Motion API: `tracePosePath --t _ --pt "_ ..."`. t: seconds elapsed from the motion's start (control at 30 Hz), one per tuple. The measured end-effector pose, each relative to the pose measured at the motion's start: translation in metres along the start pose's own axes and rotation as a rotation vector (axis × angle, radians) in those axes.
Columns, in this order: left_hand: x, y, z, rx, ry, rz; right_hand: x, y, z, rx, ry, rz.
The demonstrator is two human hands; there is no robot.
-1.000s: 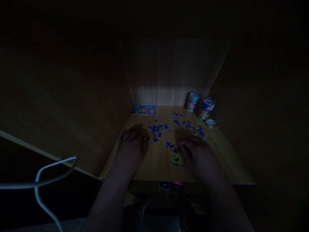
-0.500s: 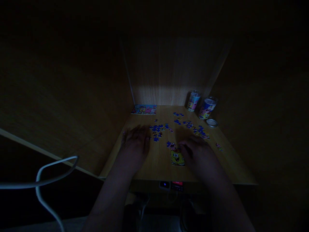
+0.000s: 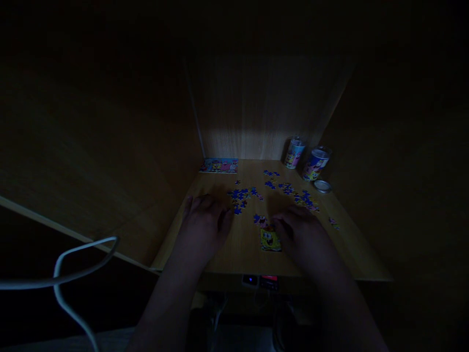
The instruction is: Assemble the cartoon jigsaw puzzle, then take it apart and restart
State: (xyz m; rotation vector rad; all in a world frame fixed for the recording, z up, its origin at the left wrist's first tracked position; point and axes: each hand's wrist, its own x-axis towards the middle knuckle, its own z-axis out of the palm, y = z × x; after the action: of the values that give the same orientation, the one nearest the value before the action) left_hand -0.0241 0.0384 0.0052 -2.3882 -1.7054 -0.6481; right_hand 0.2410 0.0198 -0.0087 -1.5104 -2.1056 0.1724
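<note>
In the dim head view, my right hand (image 3: pixel 302 232) is closed in a pinch at the upper right edge of a partly joined jigsaw puzzle (image 3: pixel 270 239) with a yellow cartoon face. A puzzle piece seems to be between its fingertips, mostly hidden. My left hand (image 3: pixel 203 222) has its fingers curled, thumb and forefinger close together at the left side of a scattered group of puzzle pieces (image 3: pixel 240 194); whatever they pinch is hidden. A small joined cluster of pieces (image 3: pixel 260 220), blue and pink, touches or lies just above the puzzle's top edge.
More loose puzzle pieces (image 3: pixel 306 199) lie to the right. Two cartoon-printed cans (image 3: pixel 294 154) (image 3: pixel 315 165) stand at the back right, by a round lid (image 3: pixel 322 186). A picture card (image 3: pixel 219 165) lies at the back left. Wooden panels enclose the desk; a white cable (image 3: pixel 58 269) hangs left.
My left hand has drawn its spread fingers in and shifted slightly right, its thumb now against the loose pieces. My right hand has stayed at the puzzle's edge.
</note>
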Motion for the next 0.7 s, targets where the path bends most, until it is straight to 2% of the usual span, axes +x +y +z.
tracePosePath --t 0.43,0.57,0.7 --pt "-0.005 -0.006 -0.001 -0.048 0.034 0.08 -0.001 0.003 0.001 -0.005 0.006 -0.003" --pt "-0.013 -0.007 -0.002 -0.251 0.027 0.143 -0.001 0.002 0.001 0.004 0.006 0.001" --pt "-0.023 -0.007 -0.005 -0.5 -0.028 0.14 -0.001 0.002 0.002 0.012 0.006 -0.002"
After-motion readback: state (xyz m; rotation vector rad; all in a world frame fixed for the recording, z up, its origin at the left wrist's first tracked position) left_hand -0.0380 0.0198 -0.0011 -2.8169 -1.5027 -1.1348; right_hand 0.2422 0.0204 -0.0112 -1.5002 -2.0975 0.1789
